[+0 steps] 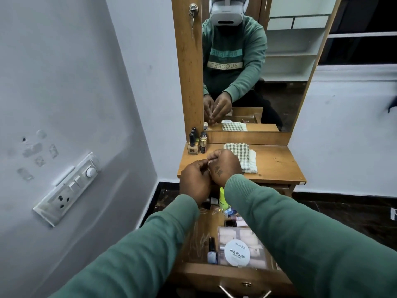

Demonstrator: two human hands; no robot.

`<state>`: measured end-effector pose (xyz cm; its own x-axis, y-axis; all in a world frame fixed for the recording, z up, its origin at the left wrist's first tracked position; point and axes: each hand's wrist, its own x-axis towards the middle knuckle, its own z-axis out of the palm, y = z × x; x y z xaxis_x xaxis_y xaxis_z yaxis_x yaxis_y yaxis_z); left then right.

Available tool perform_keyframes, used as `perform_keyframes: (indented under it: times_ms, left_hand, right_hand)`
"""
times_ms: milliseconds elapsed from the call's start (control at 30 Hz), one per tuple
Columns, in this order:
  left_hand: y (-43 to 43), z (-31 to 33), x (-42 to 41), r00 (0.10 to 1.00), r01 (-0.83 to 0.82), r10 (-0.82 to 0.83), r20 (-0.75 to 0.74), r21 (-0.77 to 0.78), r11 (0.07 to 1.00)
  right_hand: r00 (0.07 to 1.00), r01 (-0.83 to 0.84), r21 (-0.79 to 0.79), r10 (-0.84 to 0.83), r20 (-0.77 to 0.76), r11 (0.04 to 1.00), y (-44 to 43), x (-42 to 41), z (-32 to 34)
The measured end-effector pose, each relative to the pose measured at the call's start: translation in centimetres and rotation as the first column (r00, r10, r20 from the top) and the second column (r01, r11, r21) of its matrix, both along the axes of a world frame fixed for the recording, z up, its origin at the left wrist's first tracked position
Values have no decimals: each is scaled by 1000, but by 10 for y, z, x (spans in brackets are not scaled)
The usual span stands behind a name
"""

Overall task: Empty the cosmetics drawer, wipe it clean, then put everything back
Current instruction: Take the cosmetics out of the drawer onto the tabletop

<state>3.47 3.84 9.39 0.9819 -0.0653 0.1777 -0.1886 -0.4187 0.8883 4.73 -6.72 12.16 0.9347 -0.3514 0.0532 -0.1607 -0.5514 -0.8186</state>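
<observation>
The wooden drawer (227,273) is pulled out below me. Inside lie a white round nail polish remover tub (237,252), a dark nail polish bottle (212,251), a clear packet and several small cosmetics. My left hand (194,182) and my right hand (225,166) are together above the dresser top's front edge. Both pinch a small thin item (208,160) between fingertips; I cannot tell what it is. Several nail polish bottles (196,143) stand at the top's back left. A checked cloth (241,155) lies folded just behind my right hand.
The dresser top (277,166) carries a tall mirror (247,61) at its back, which reflects a person in a green sweater. A wall with a switchboard (66,188) is close on the left. Dark floor lies to the right of the dresser.
</observation>
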Motion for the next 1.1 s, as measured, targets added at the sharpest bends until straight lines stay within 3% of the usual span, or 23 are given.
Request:
perform_keyframes:
  times_ms: [200,300,433,533,633,900,1000,1100]
  left_hand:
    - [27,-11,-27,997,63,-70,46,137,989]
    - [34,-26,-45,990,142,-144,-14,276,951]
    - [28,-48,-62,927,372,-280,-249,523,767]
    - [17,-59,-71,869,479,-279,-409,554,681]
    - [8,-62,-72,861,493,-246,-445,609,622]
    - [5,-63,-68,829,504,-174,-531,574,645]
    - [10,-58,-68,857,463,-175,-485,573,677]
    - [21,-43,-65,911,371,-174,-373,561,740]
  right_hand:
    - [985,-171,-108,170,-15,979,-3,-54,-13]
    - [961,-272,-178,260,-90,946,-6,-80,-34]
    - [901,-395,-225,328,-284,891,-11,-96,-68]
    - [872,-432,-244,334,-357,868,-13,-99,-80]
    - [881,-415,-280,307,-359,866,-12,-100,-84]
    - [900,-376,-221,299,-318,900,-17,-99,-92]
    - [901,-381,-180,322,-290,907,-16,-102,-90]
    - [905,-369,-36,350,-240,929,-20,-103,-83]
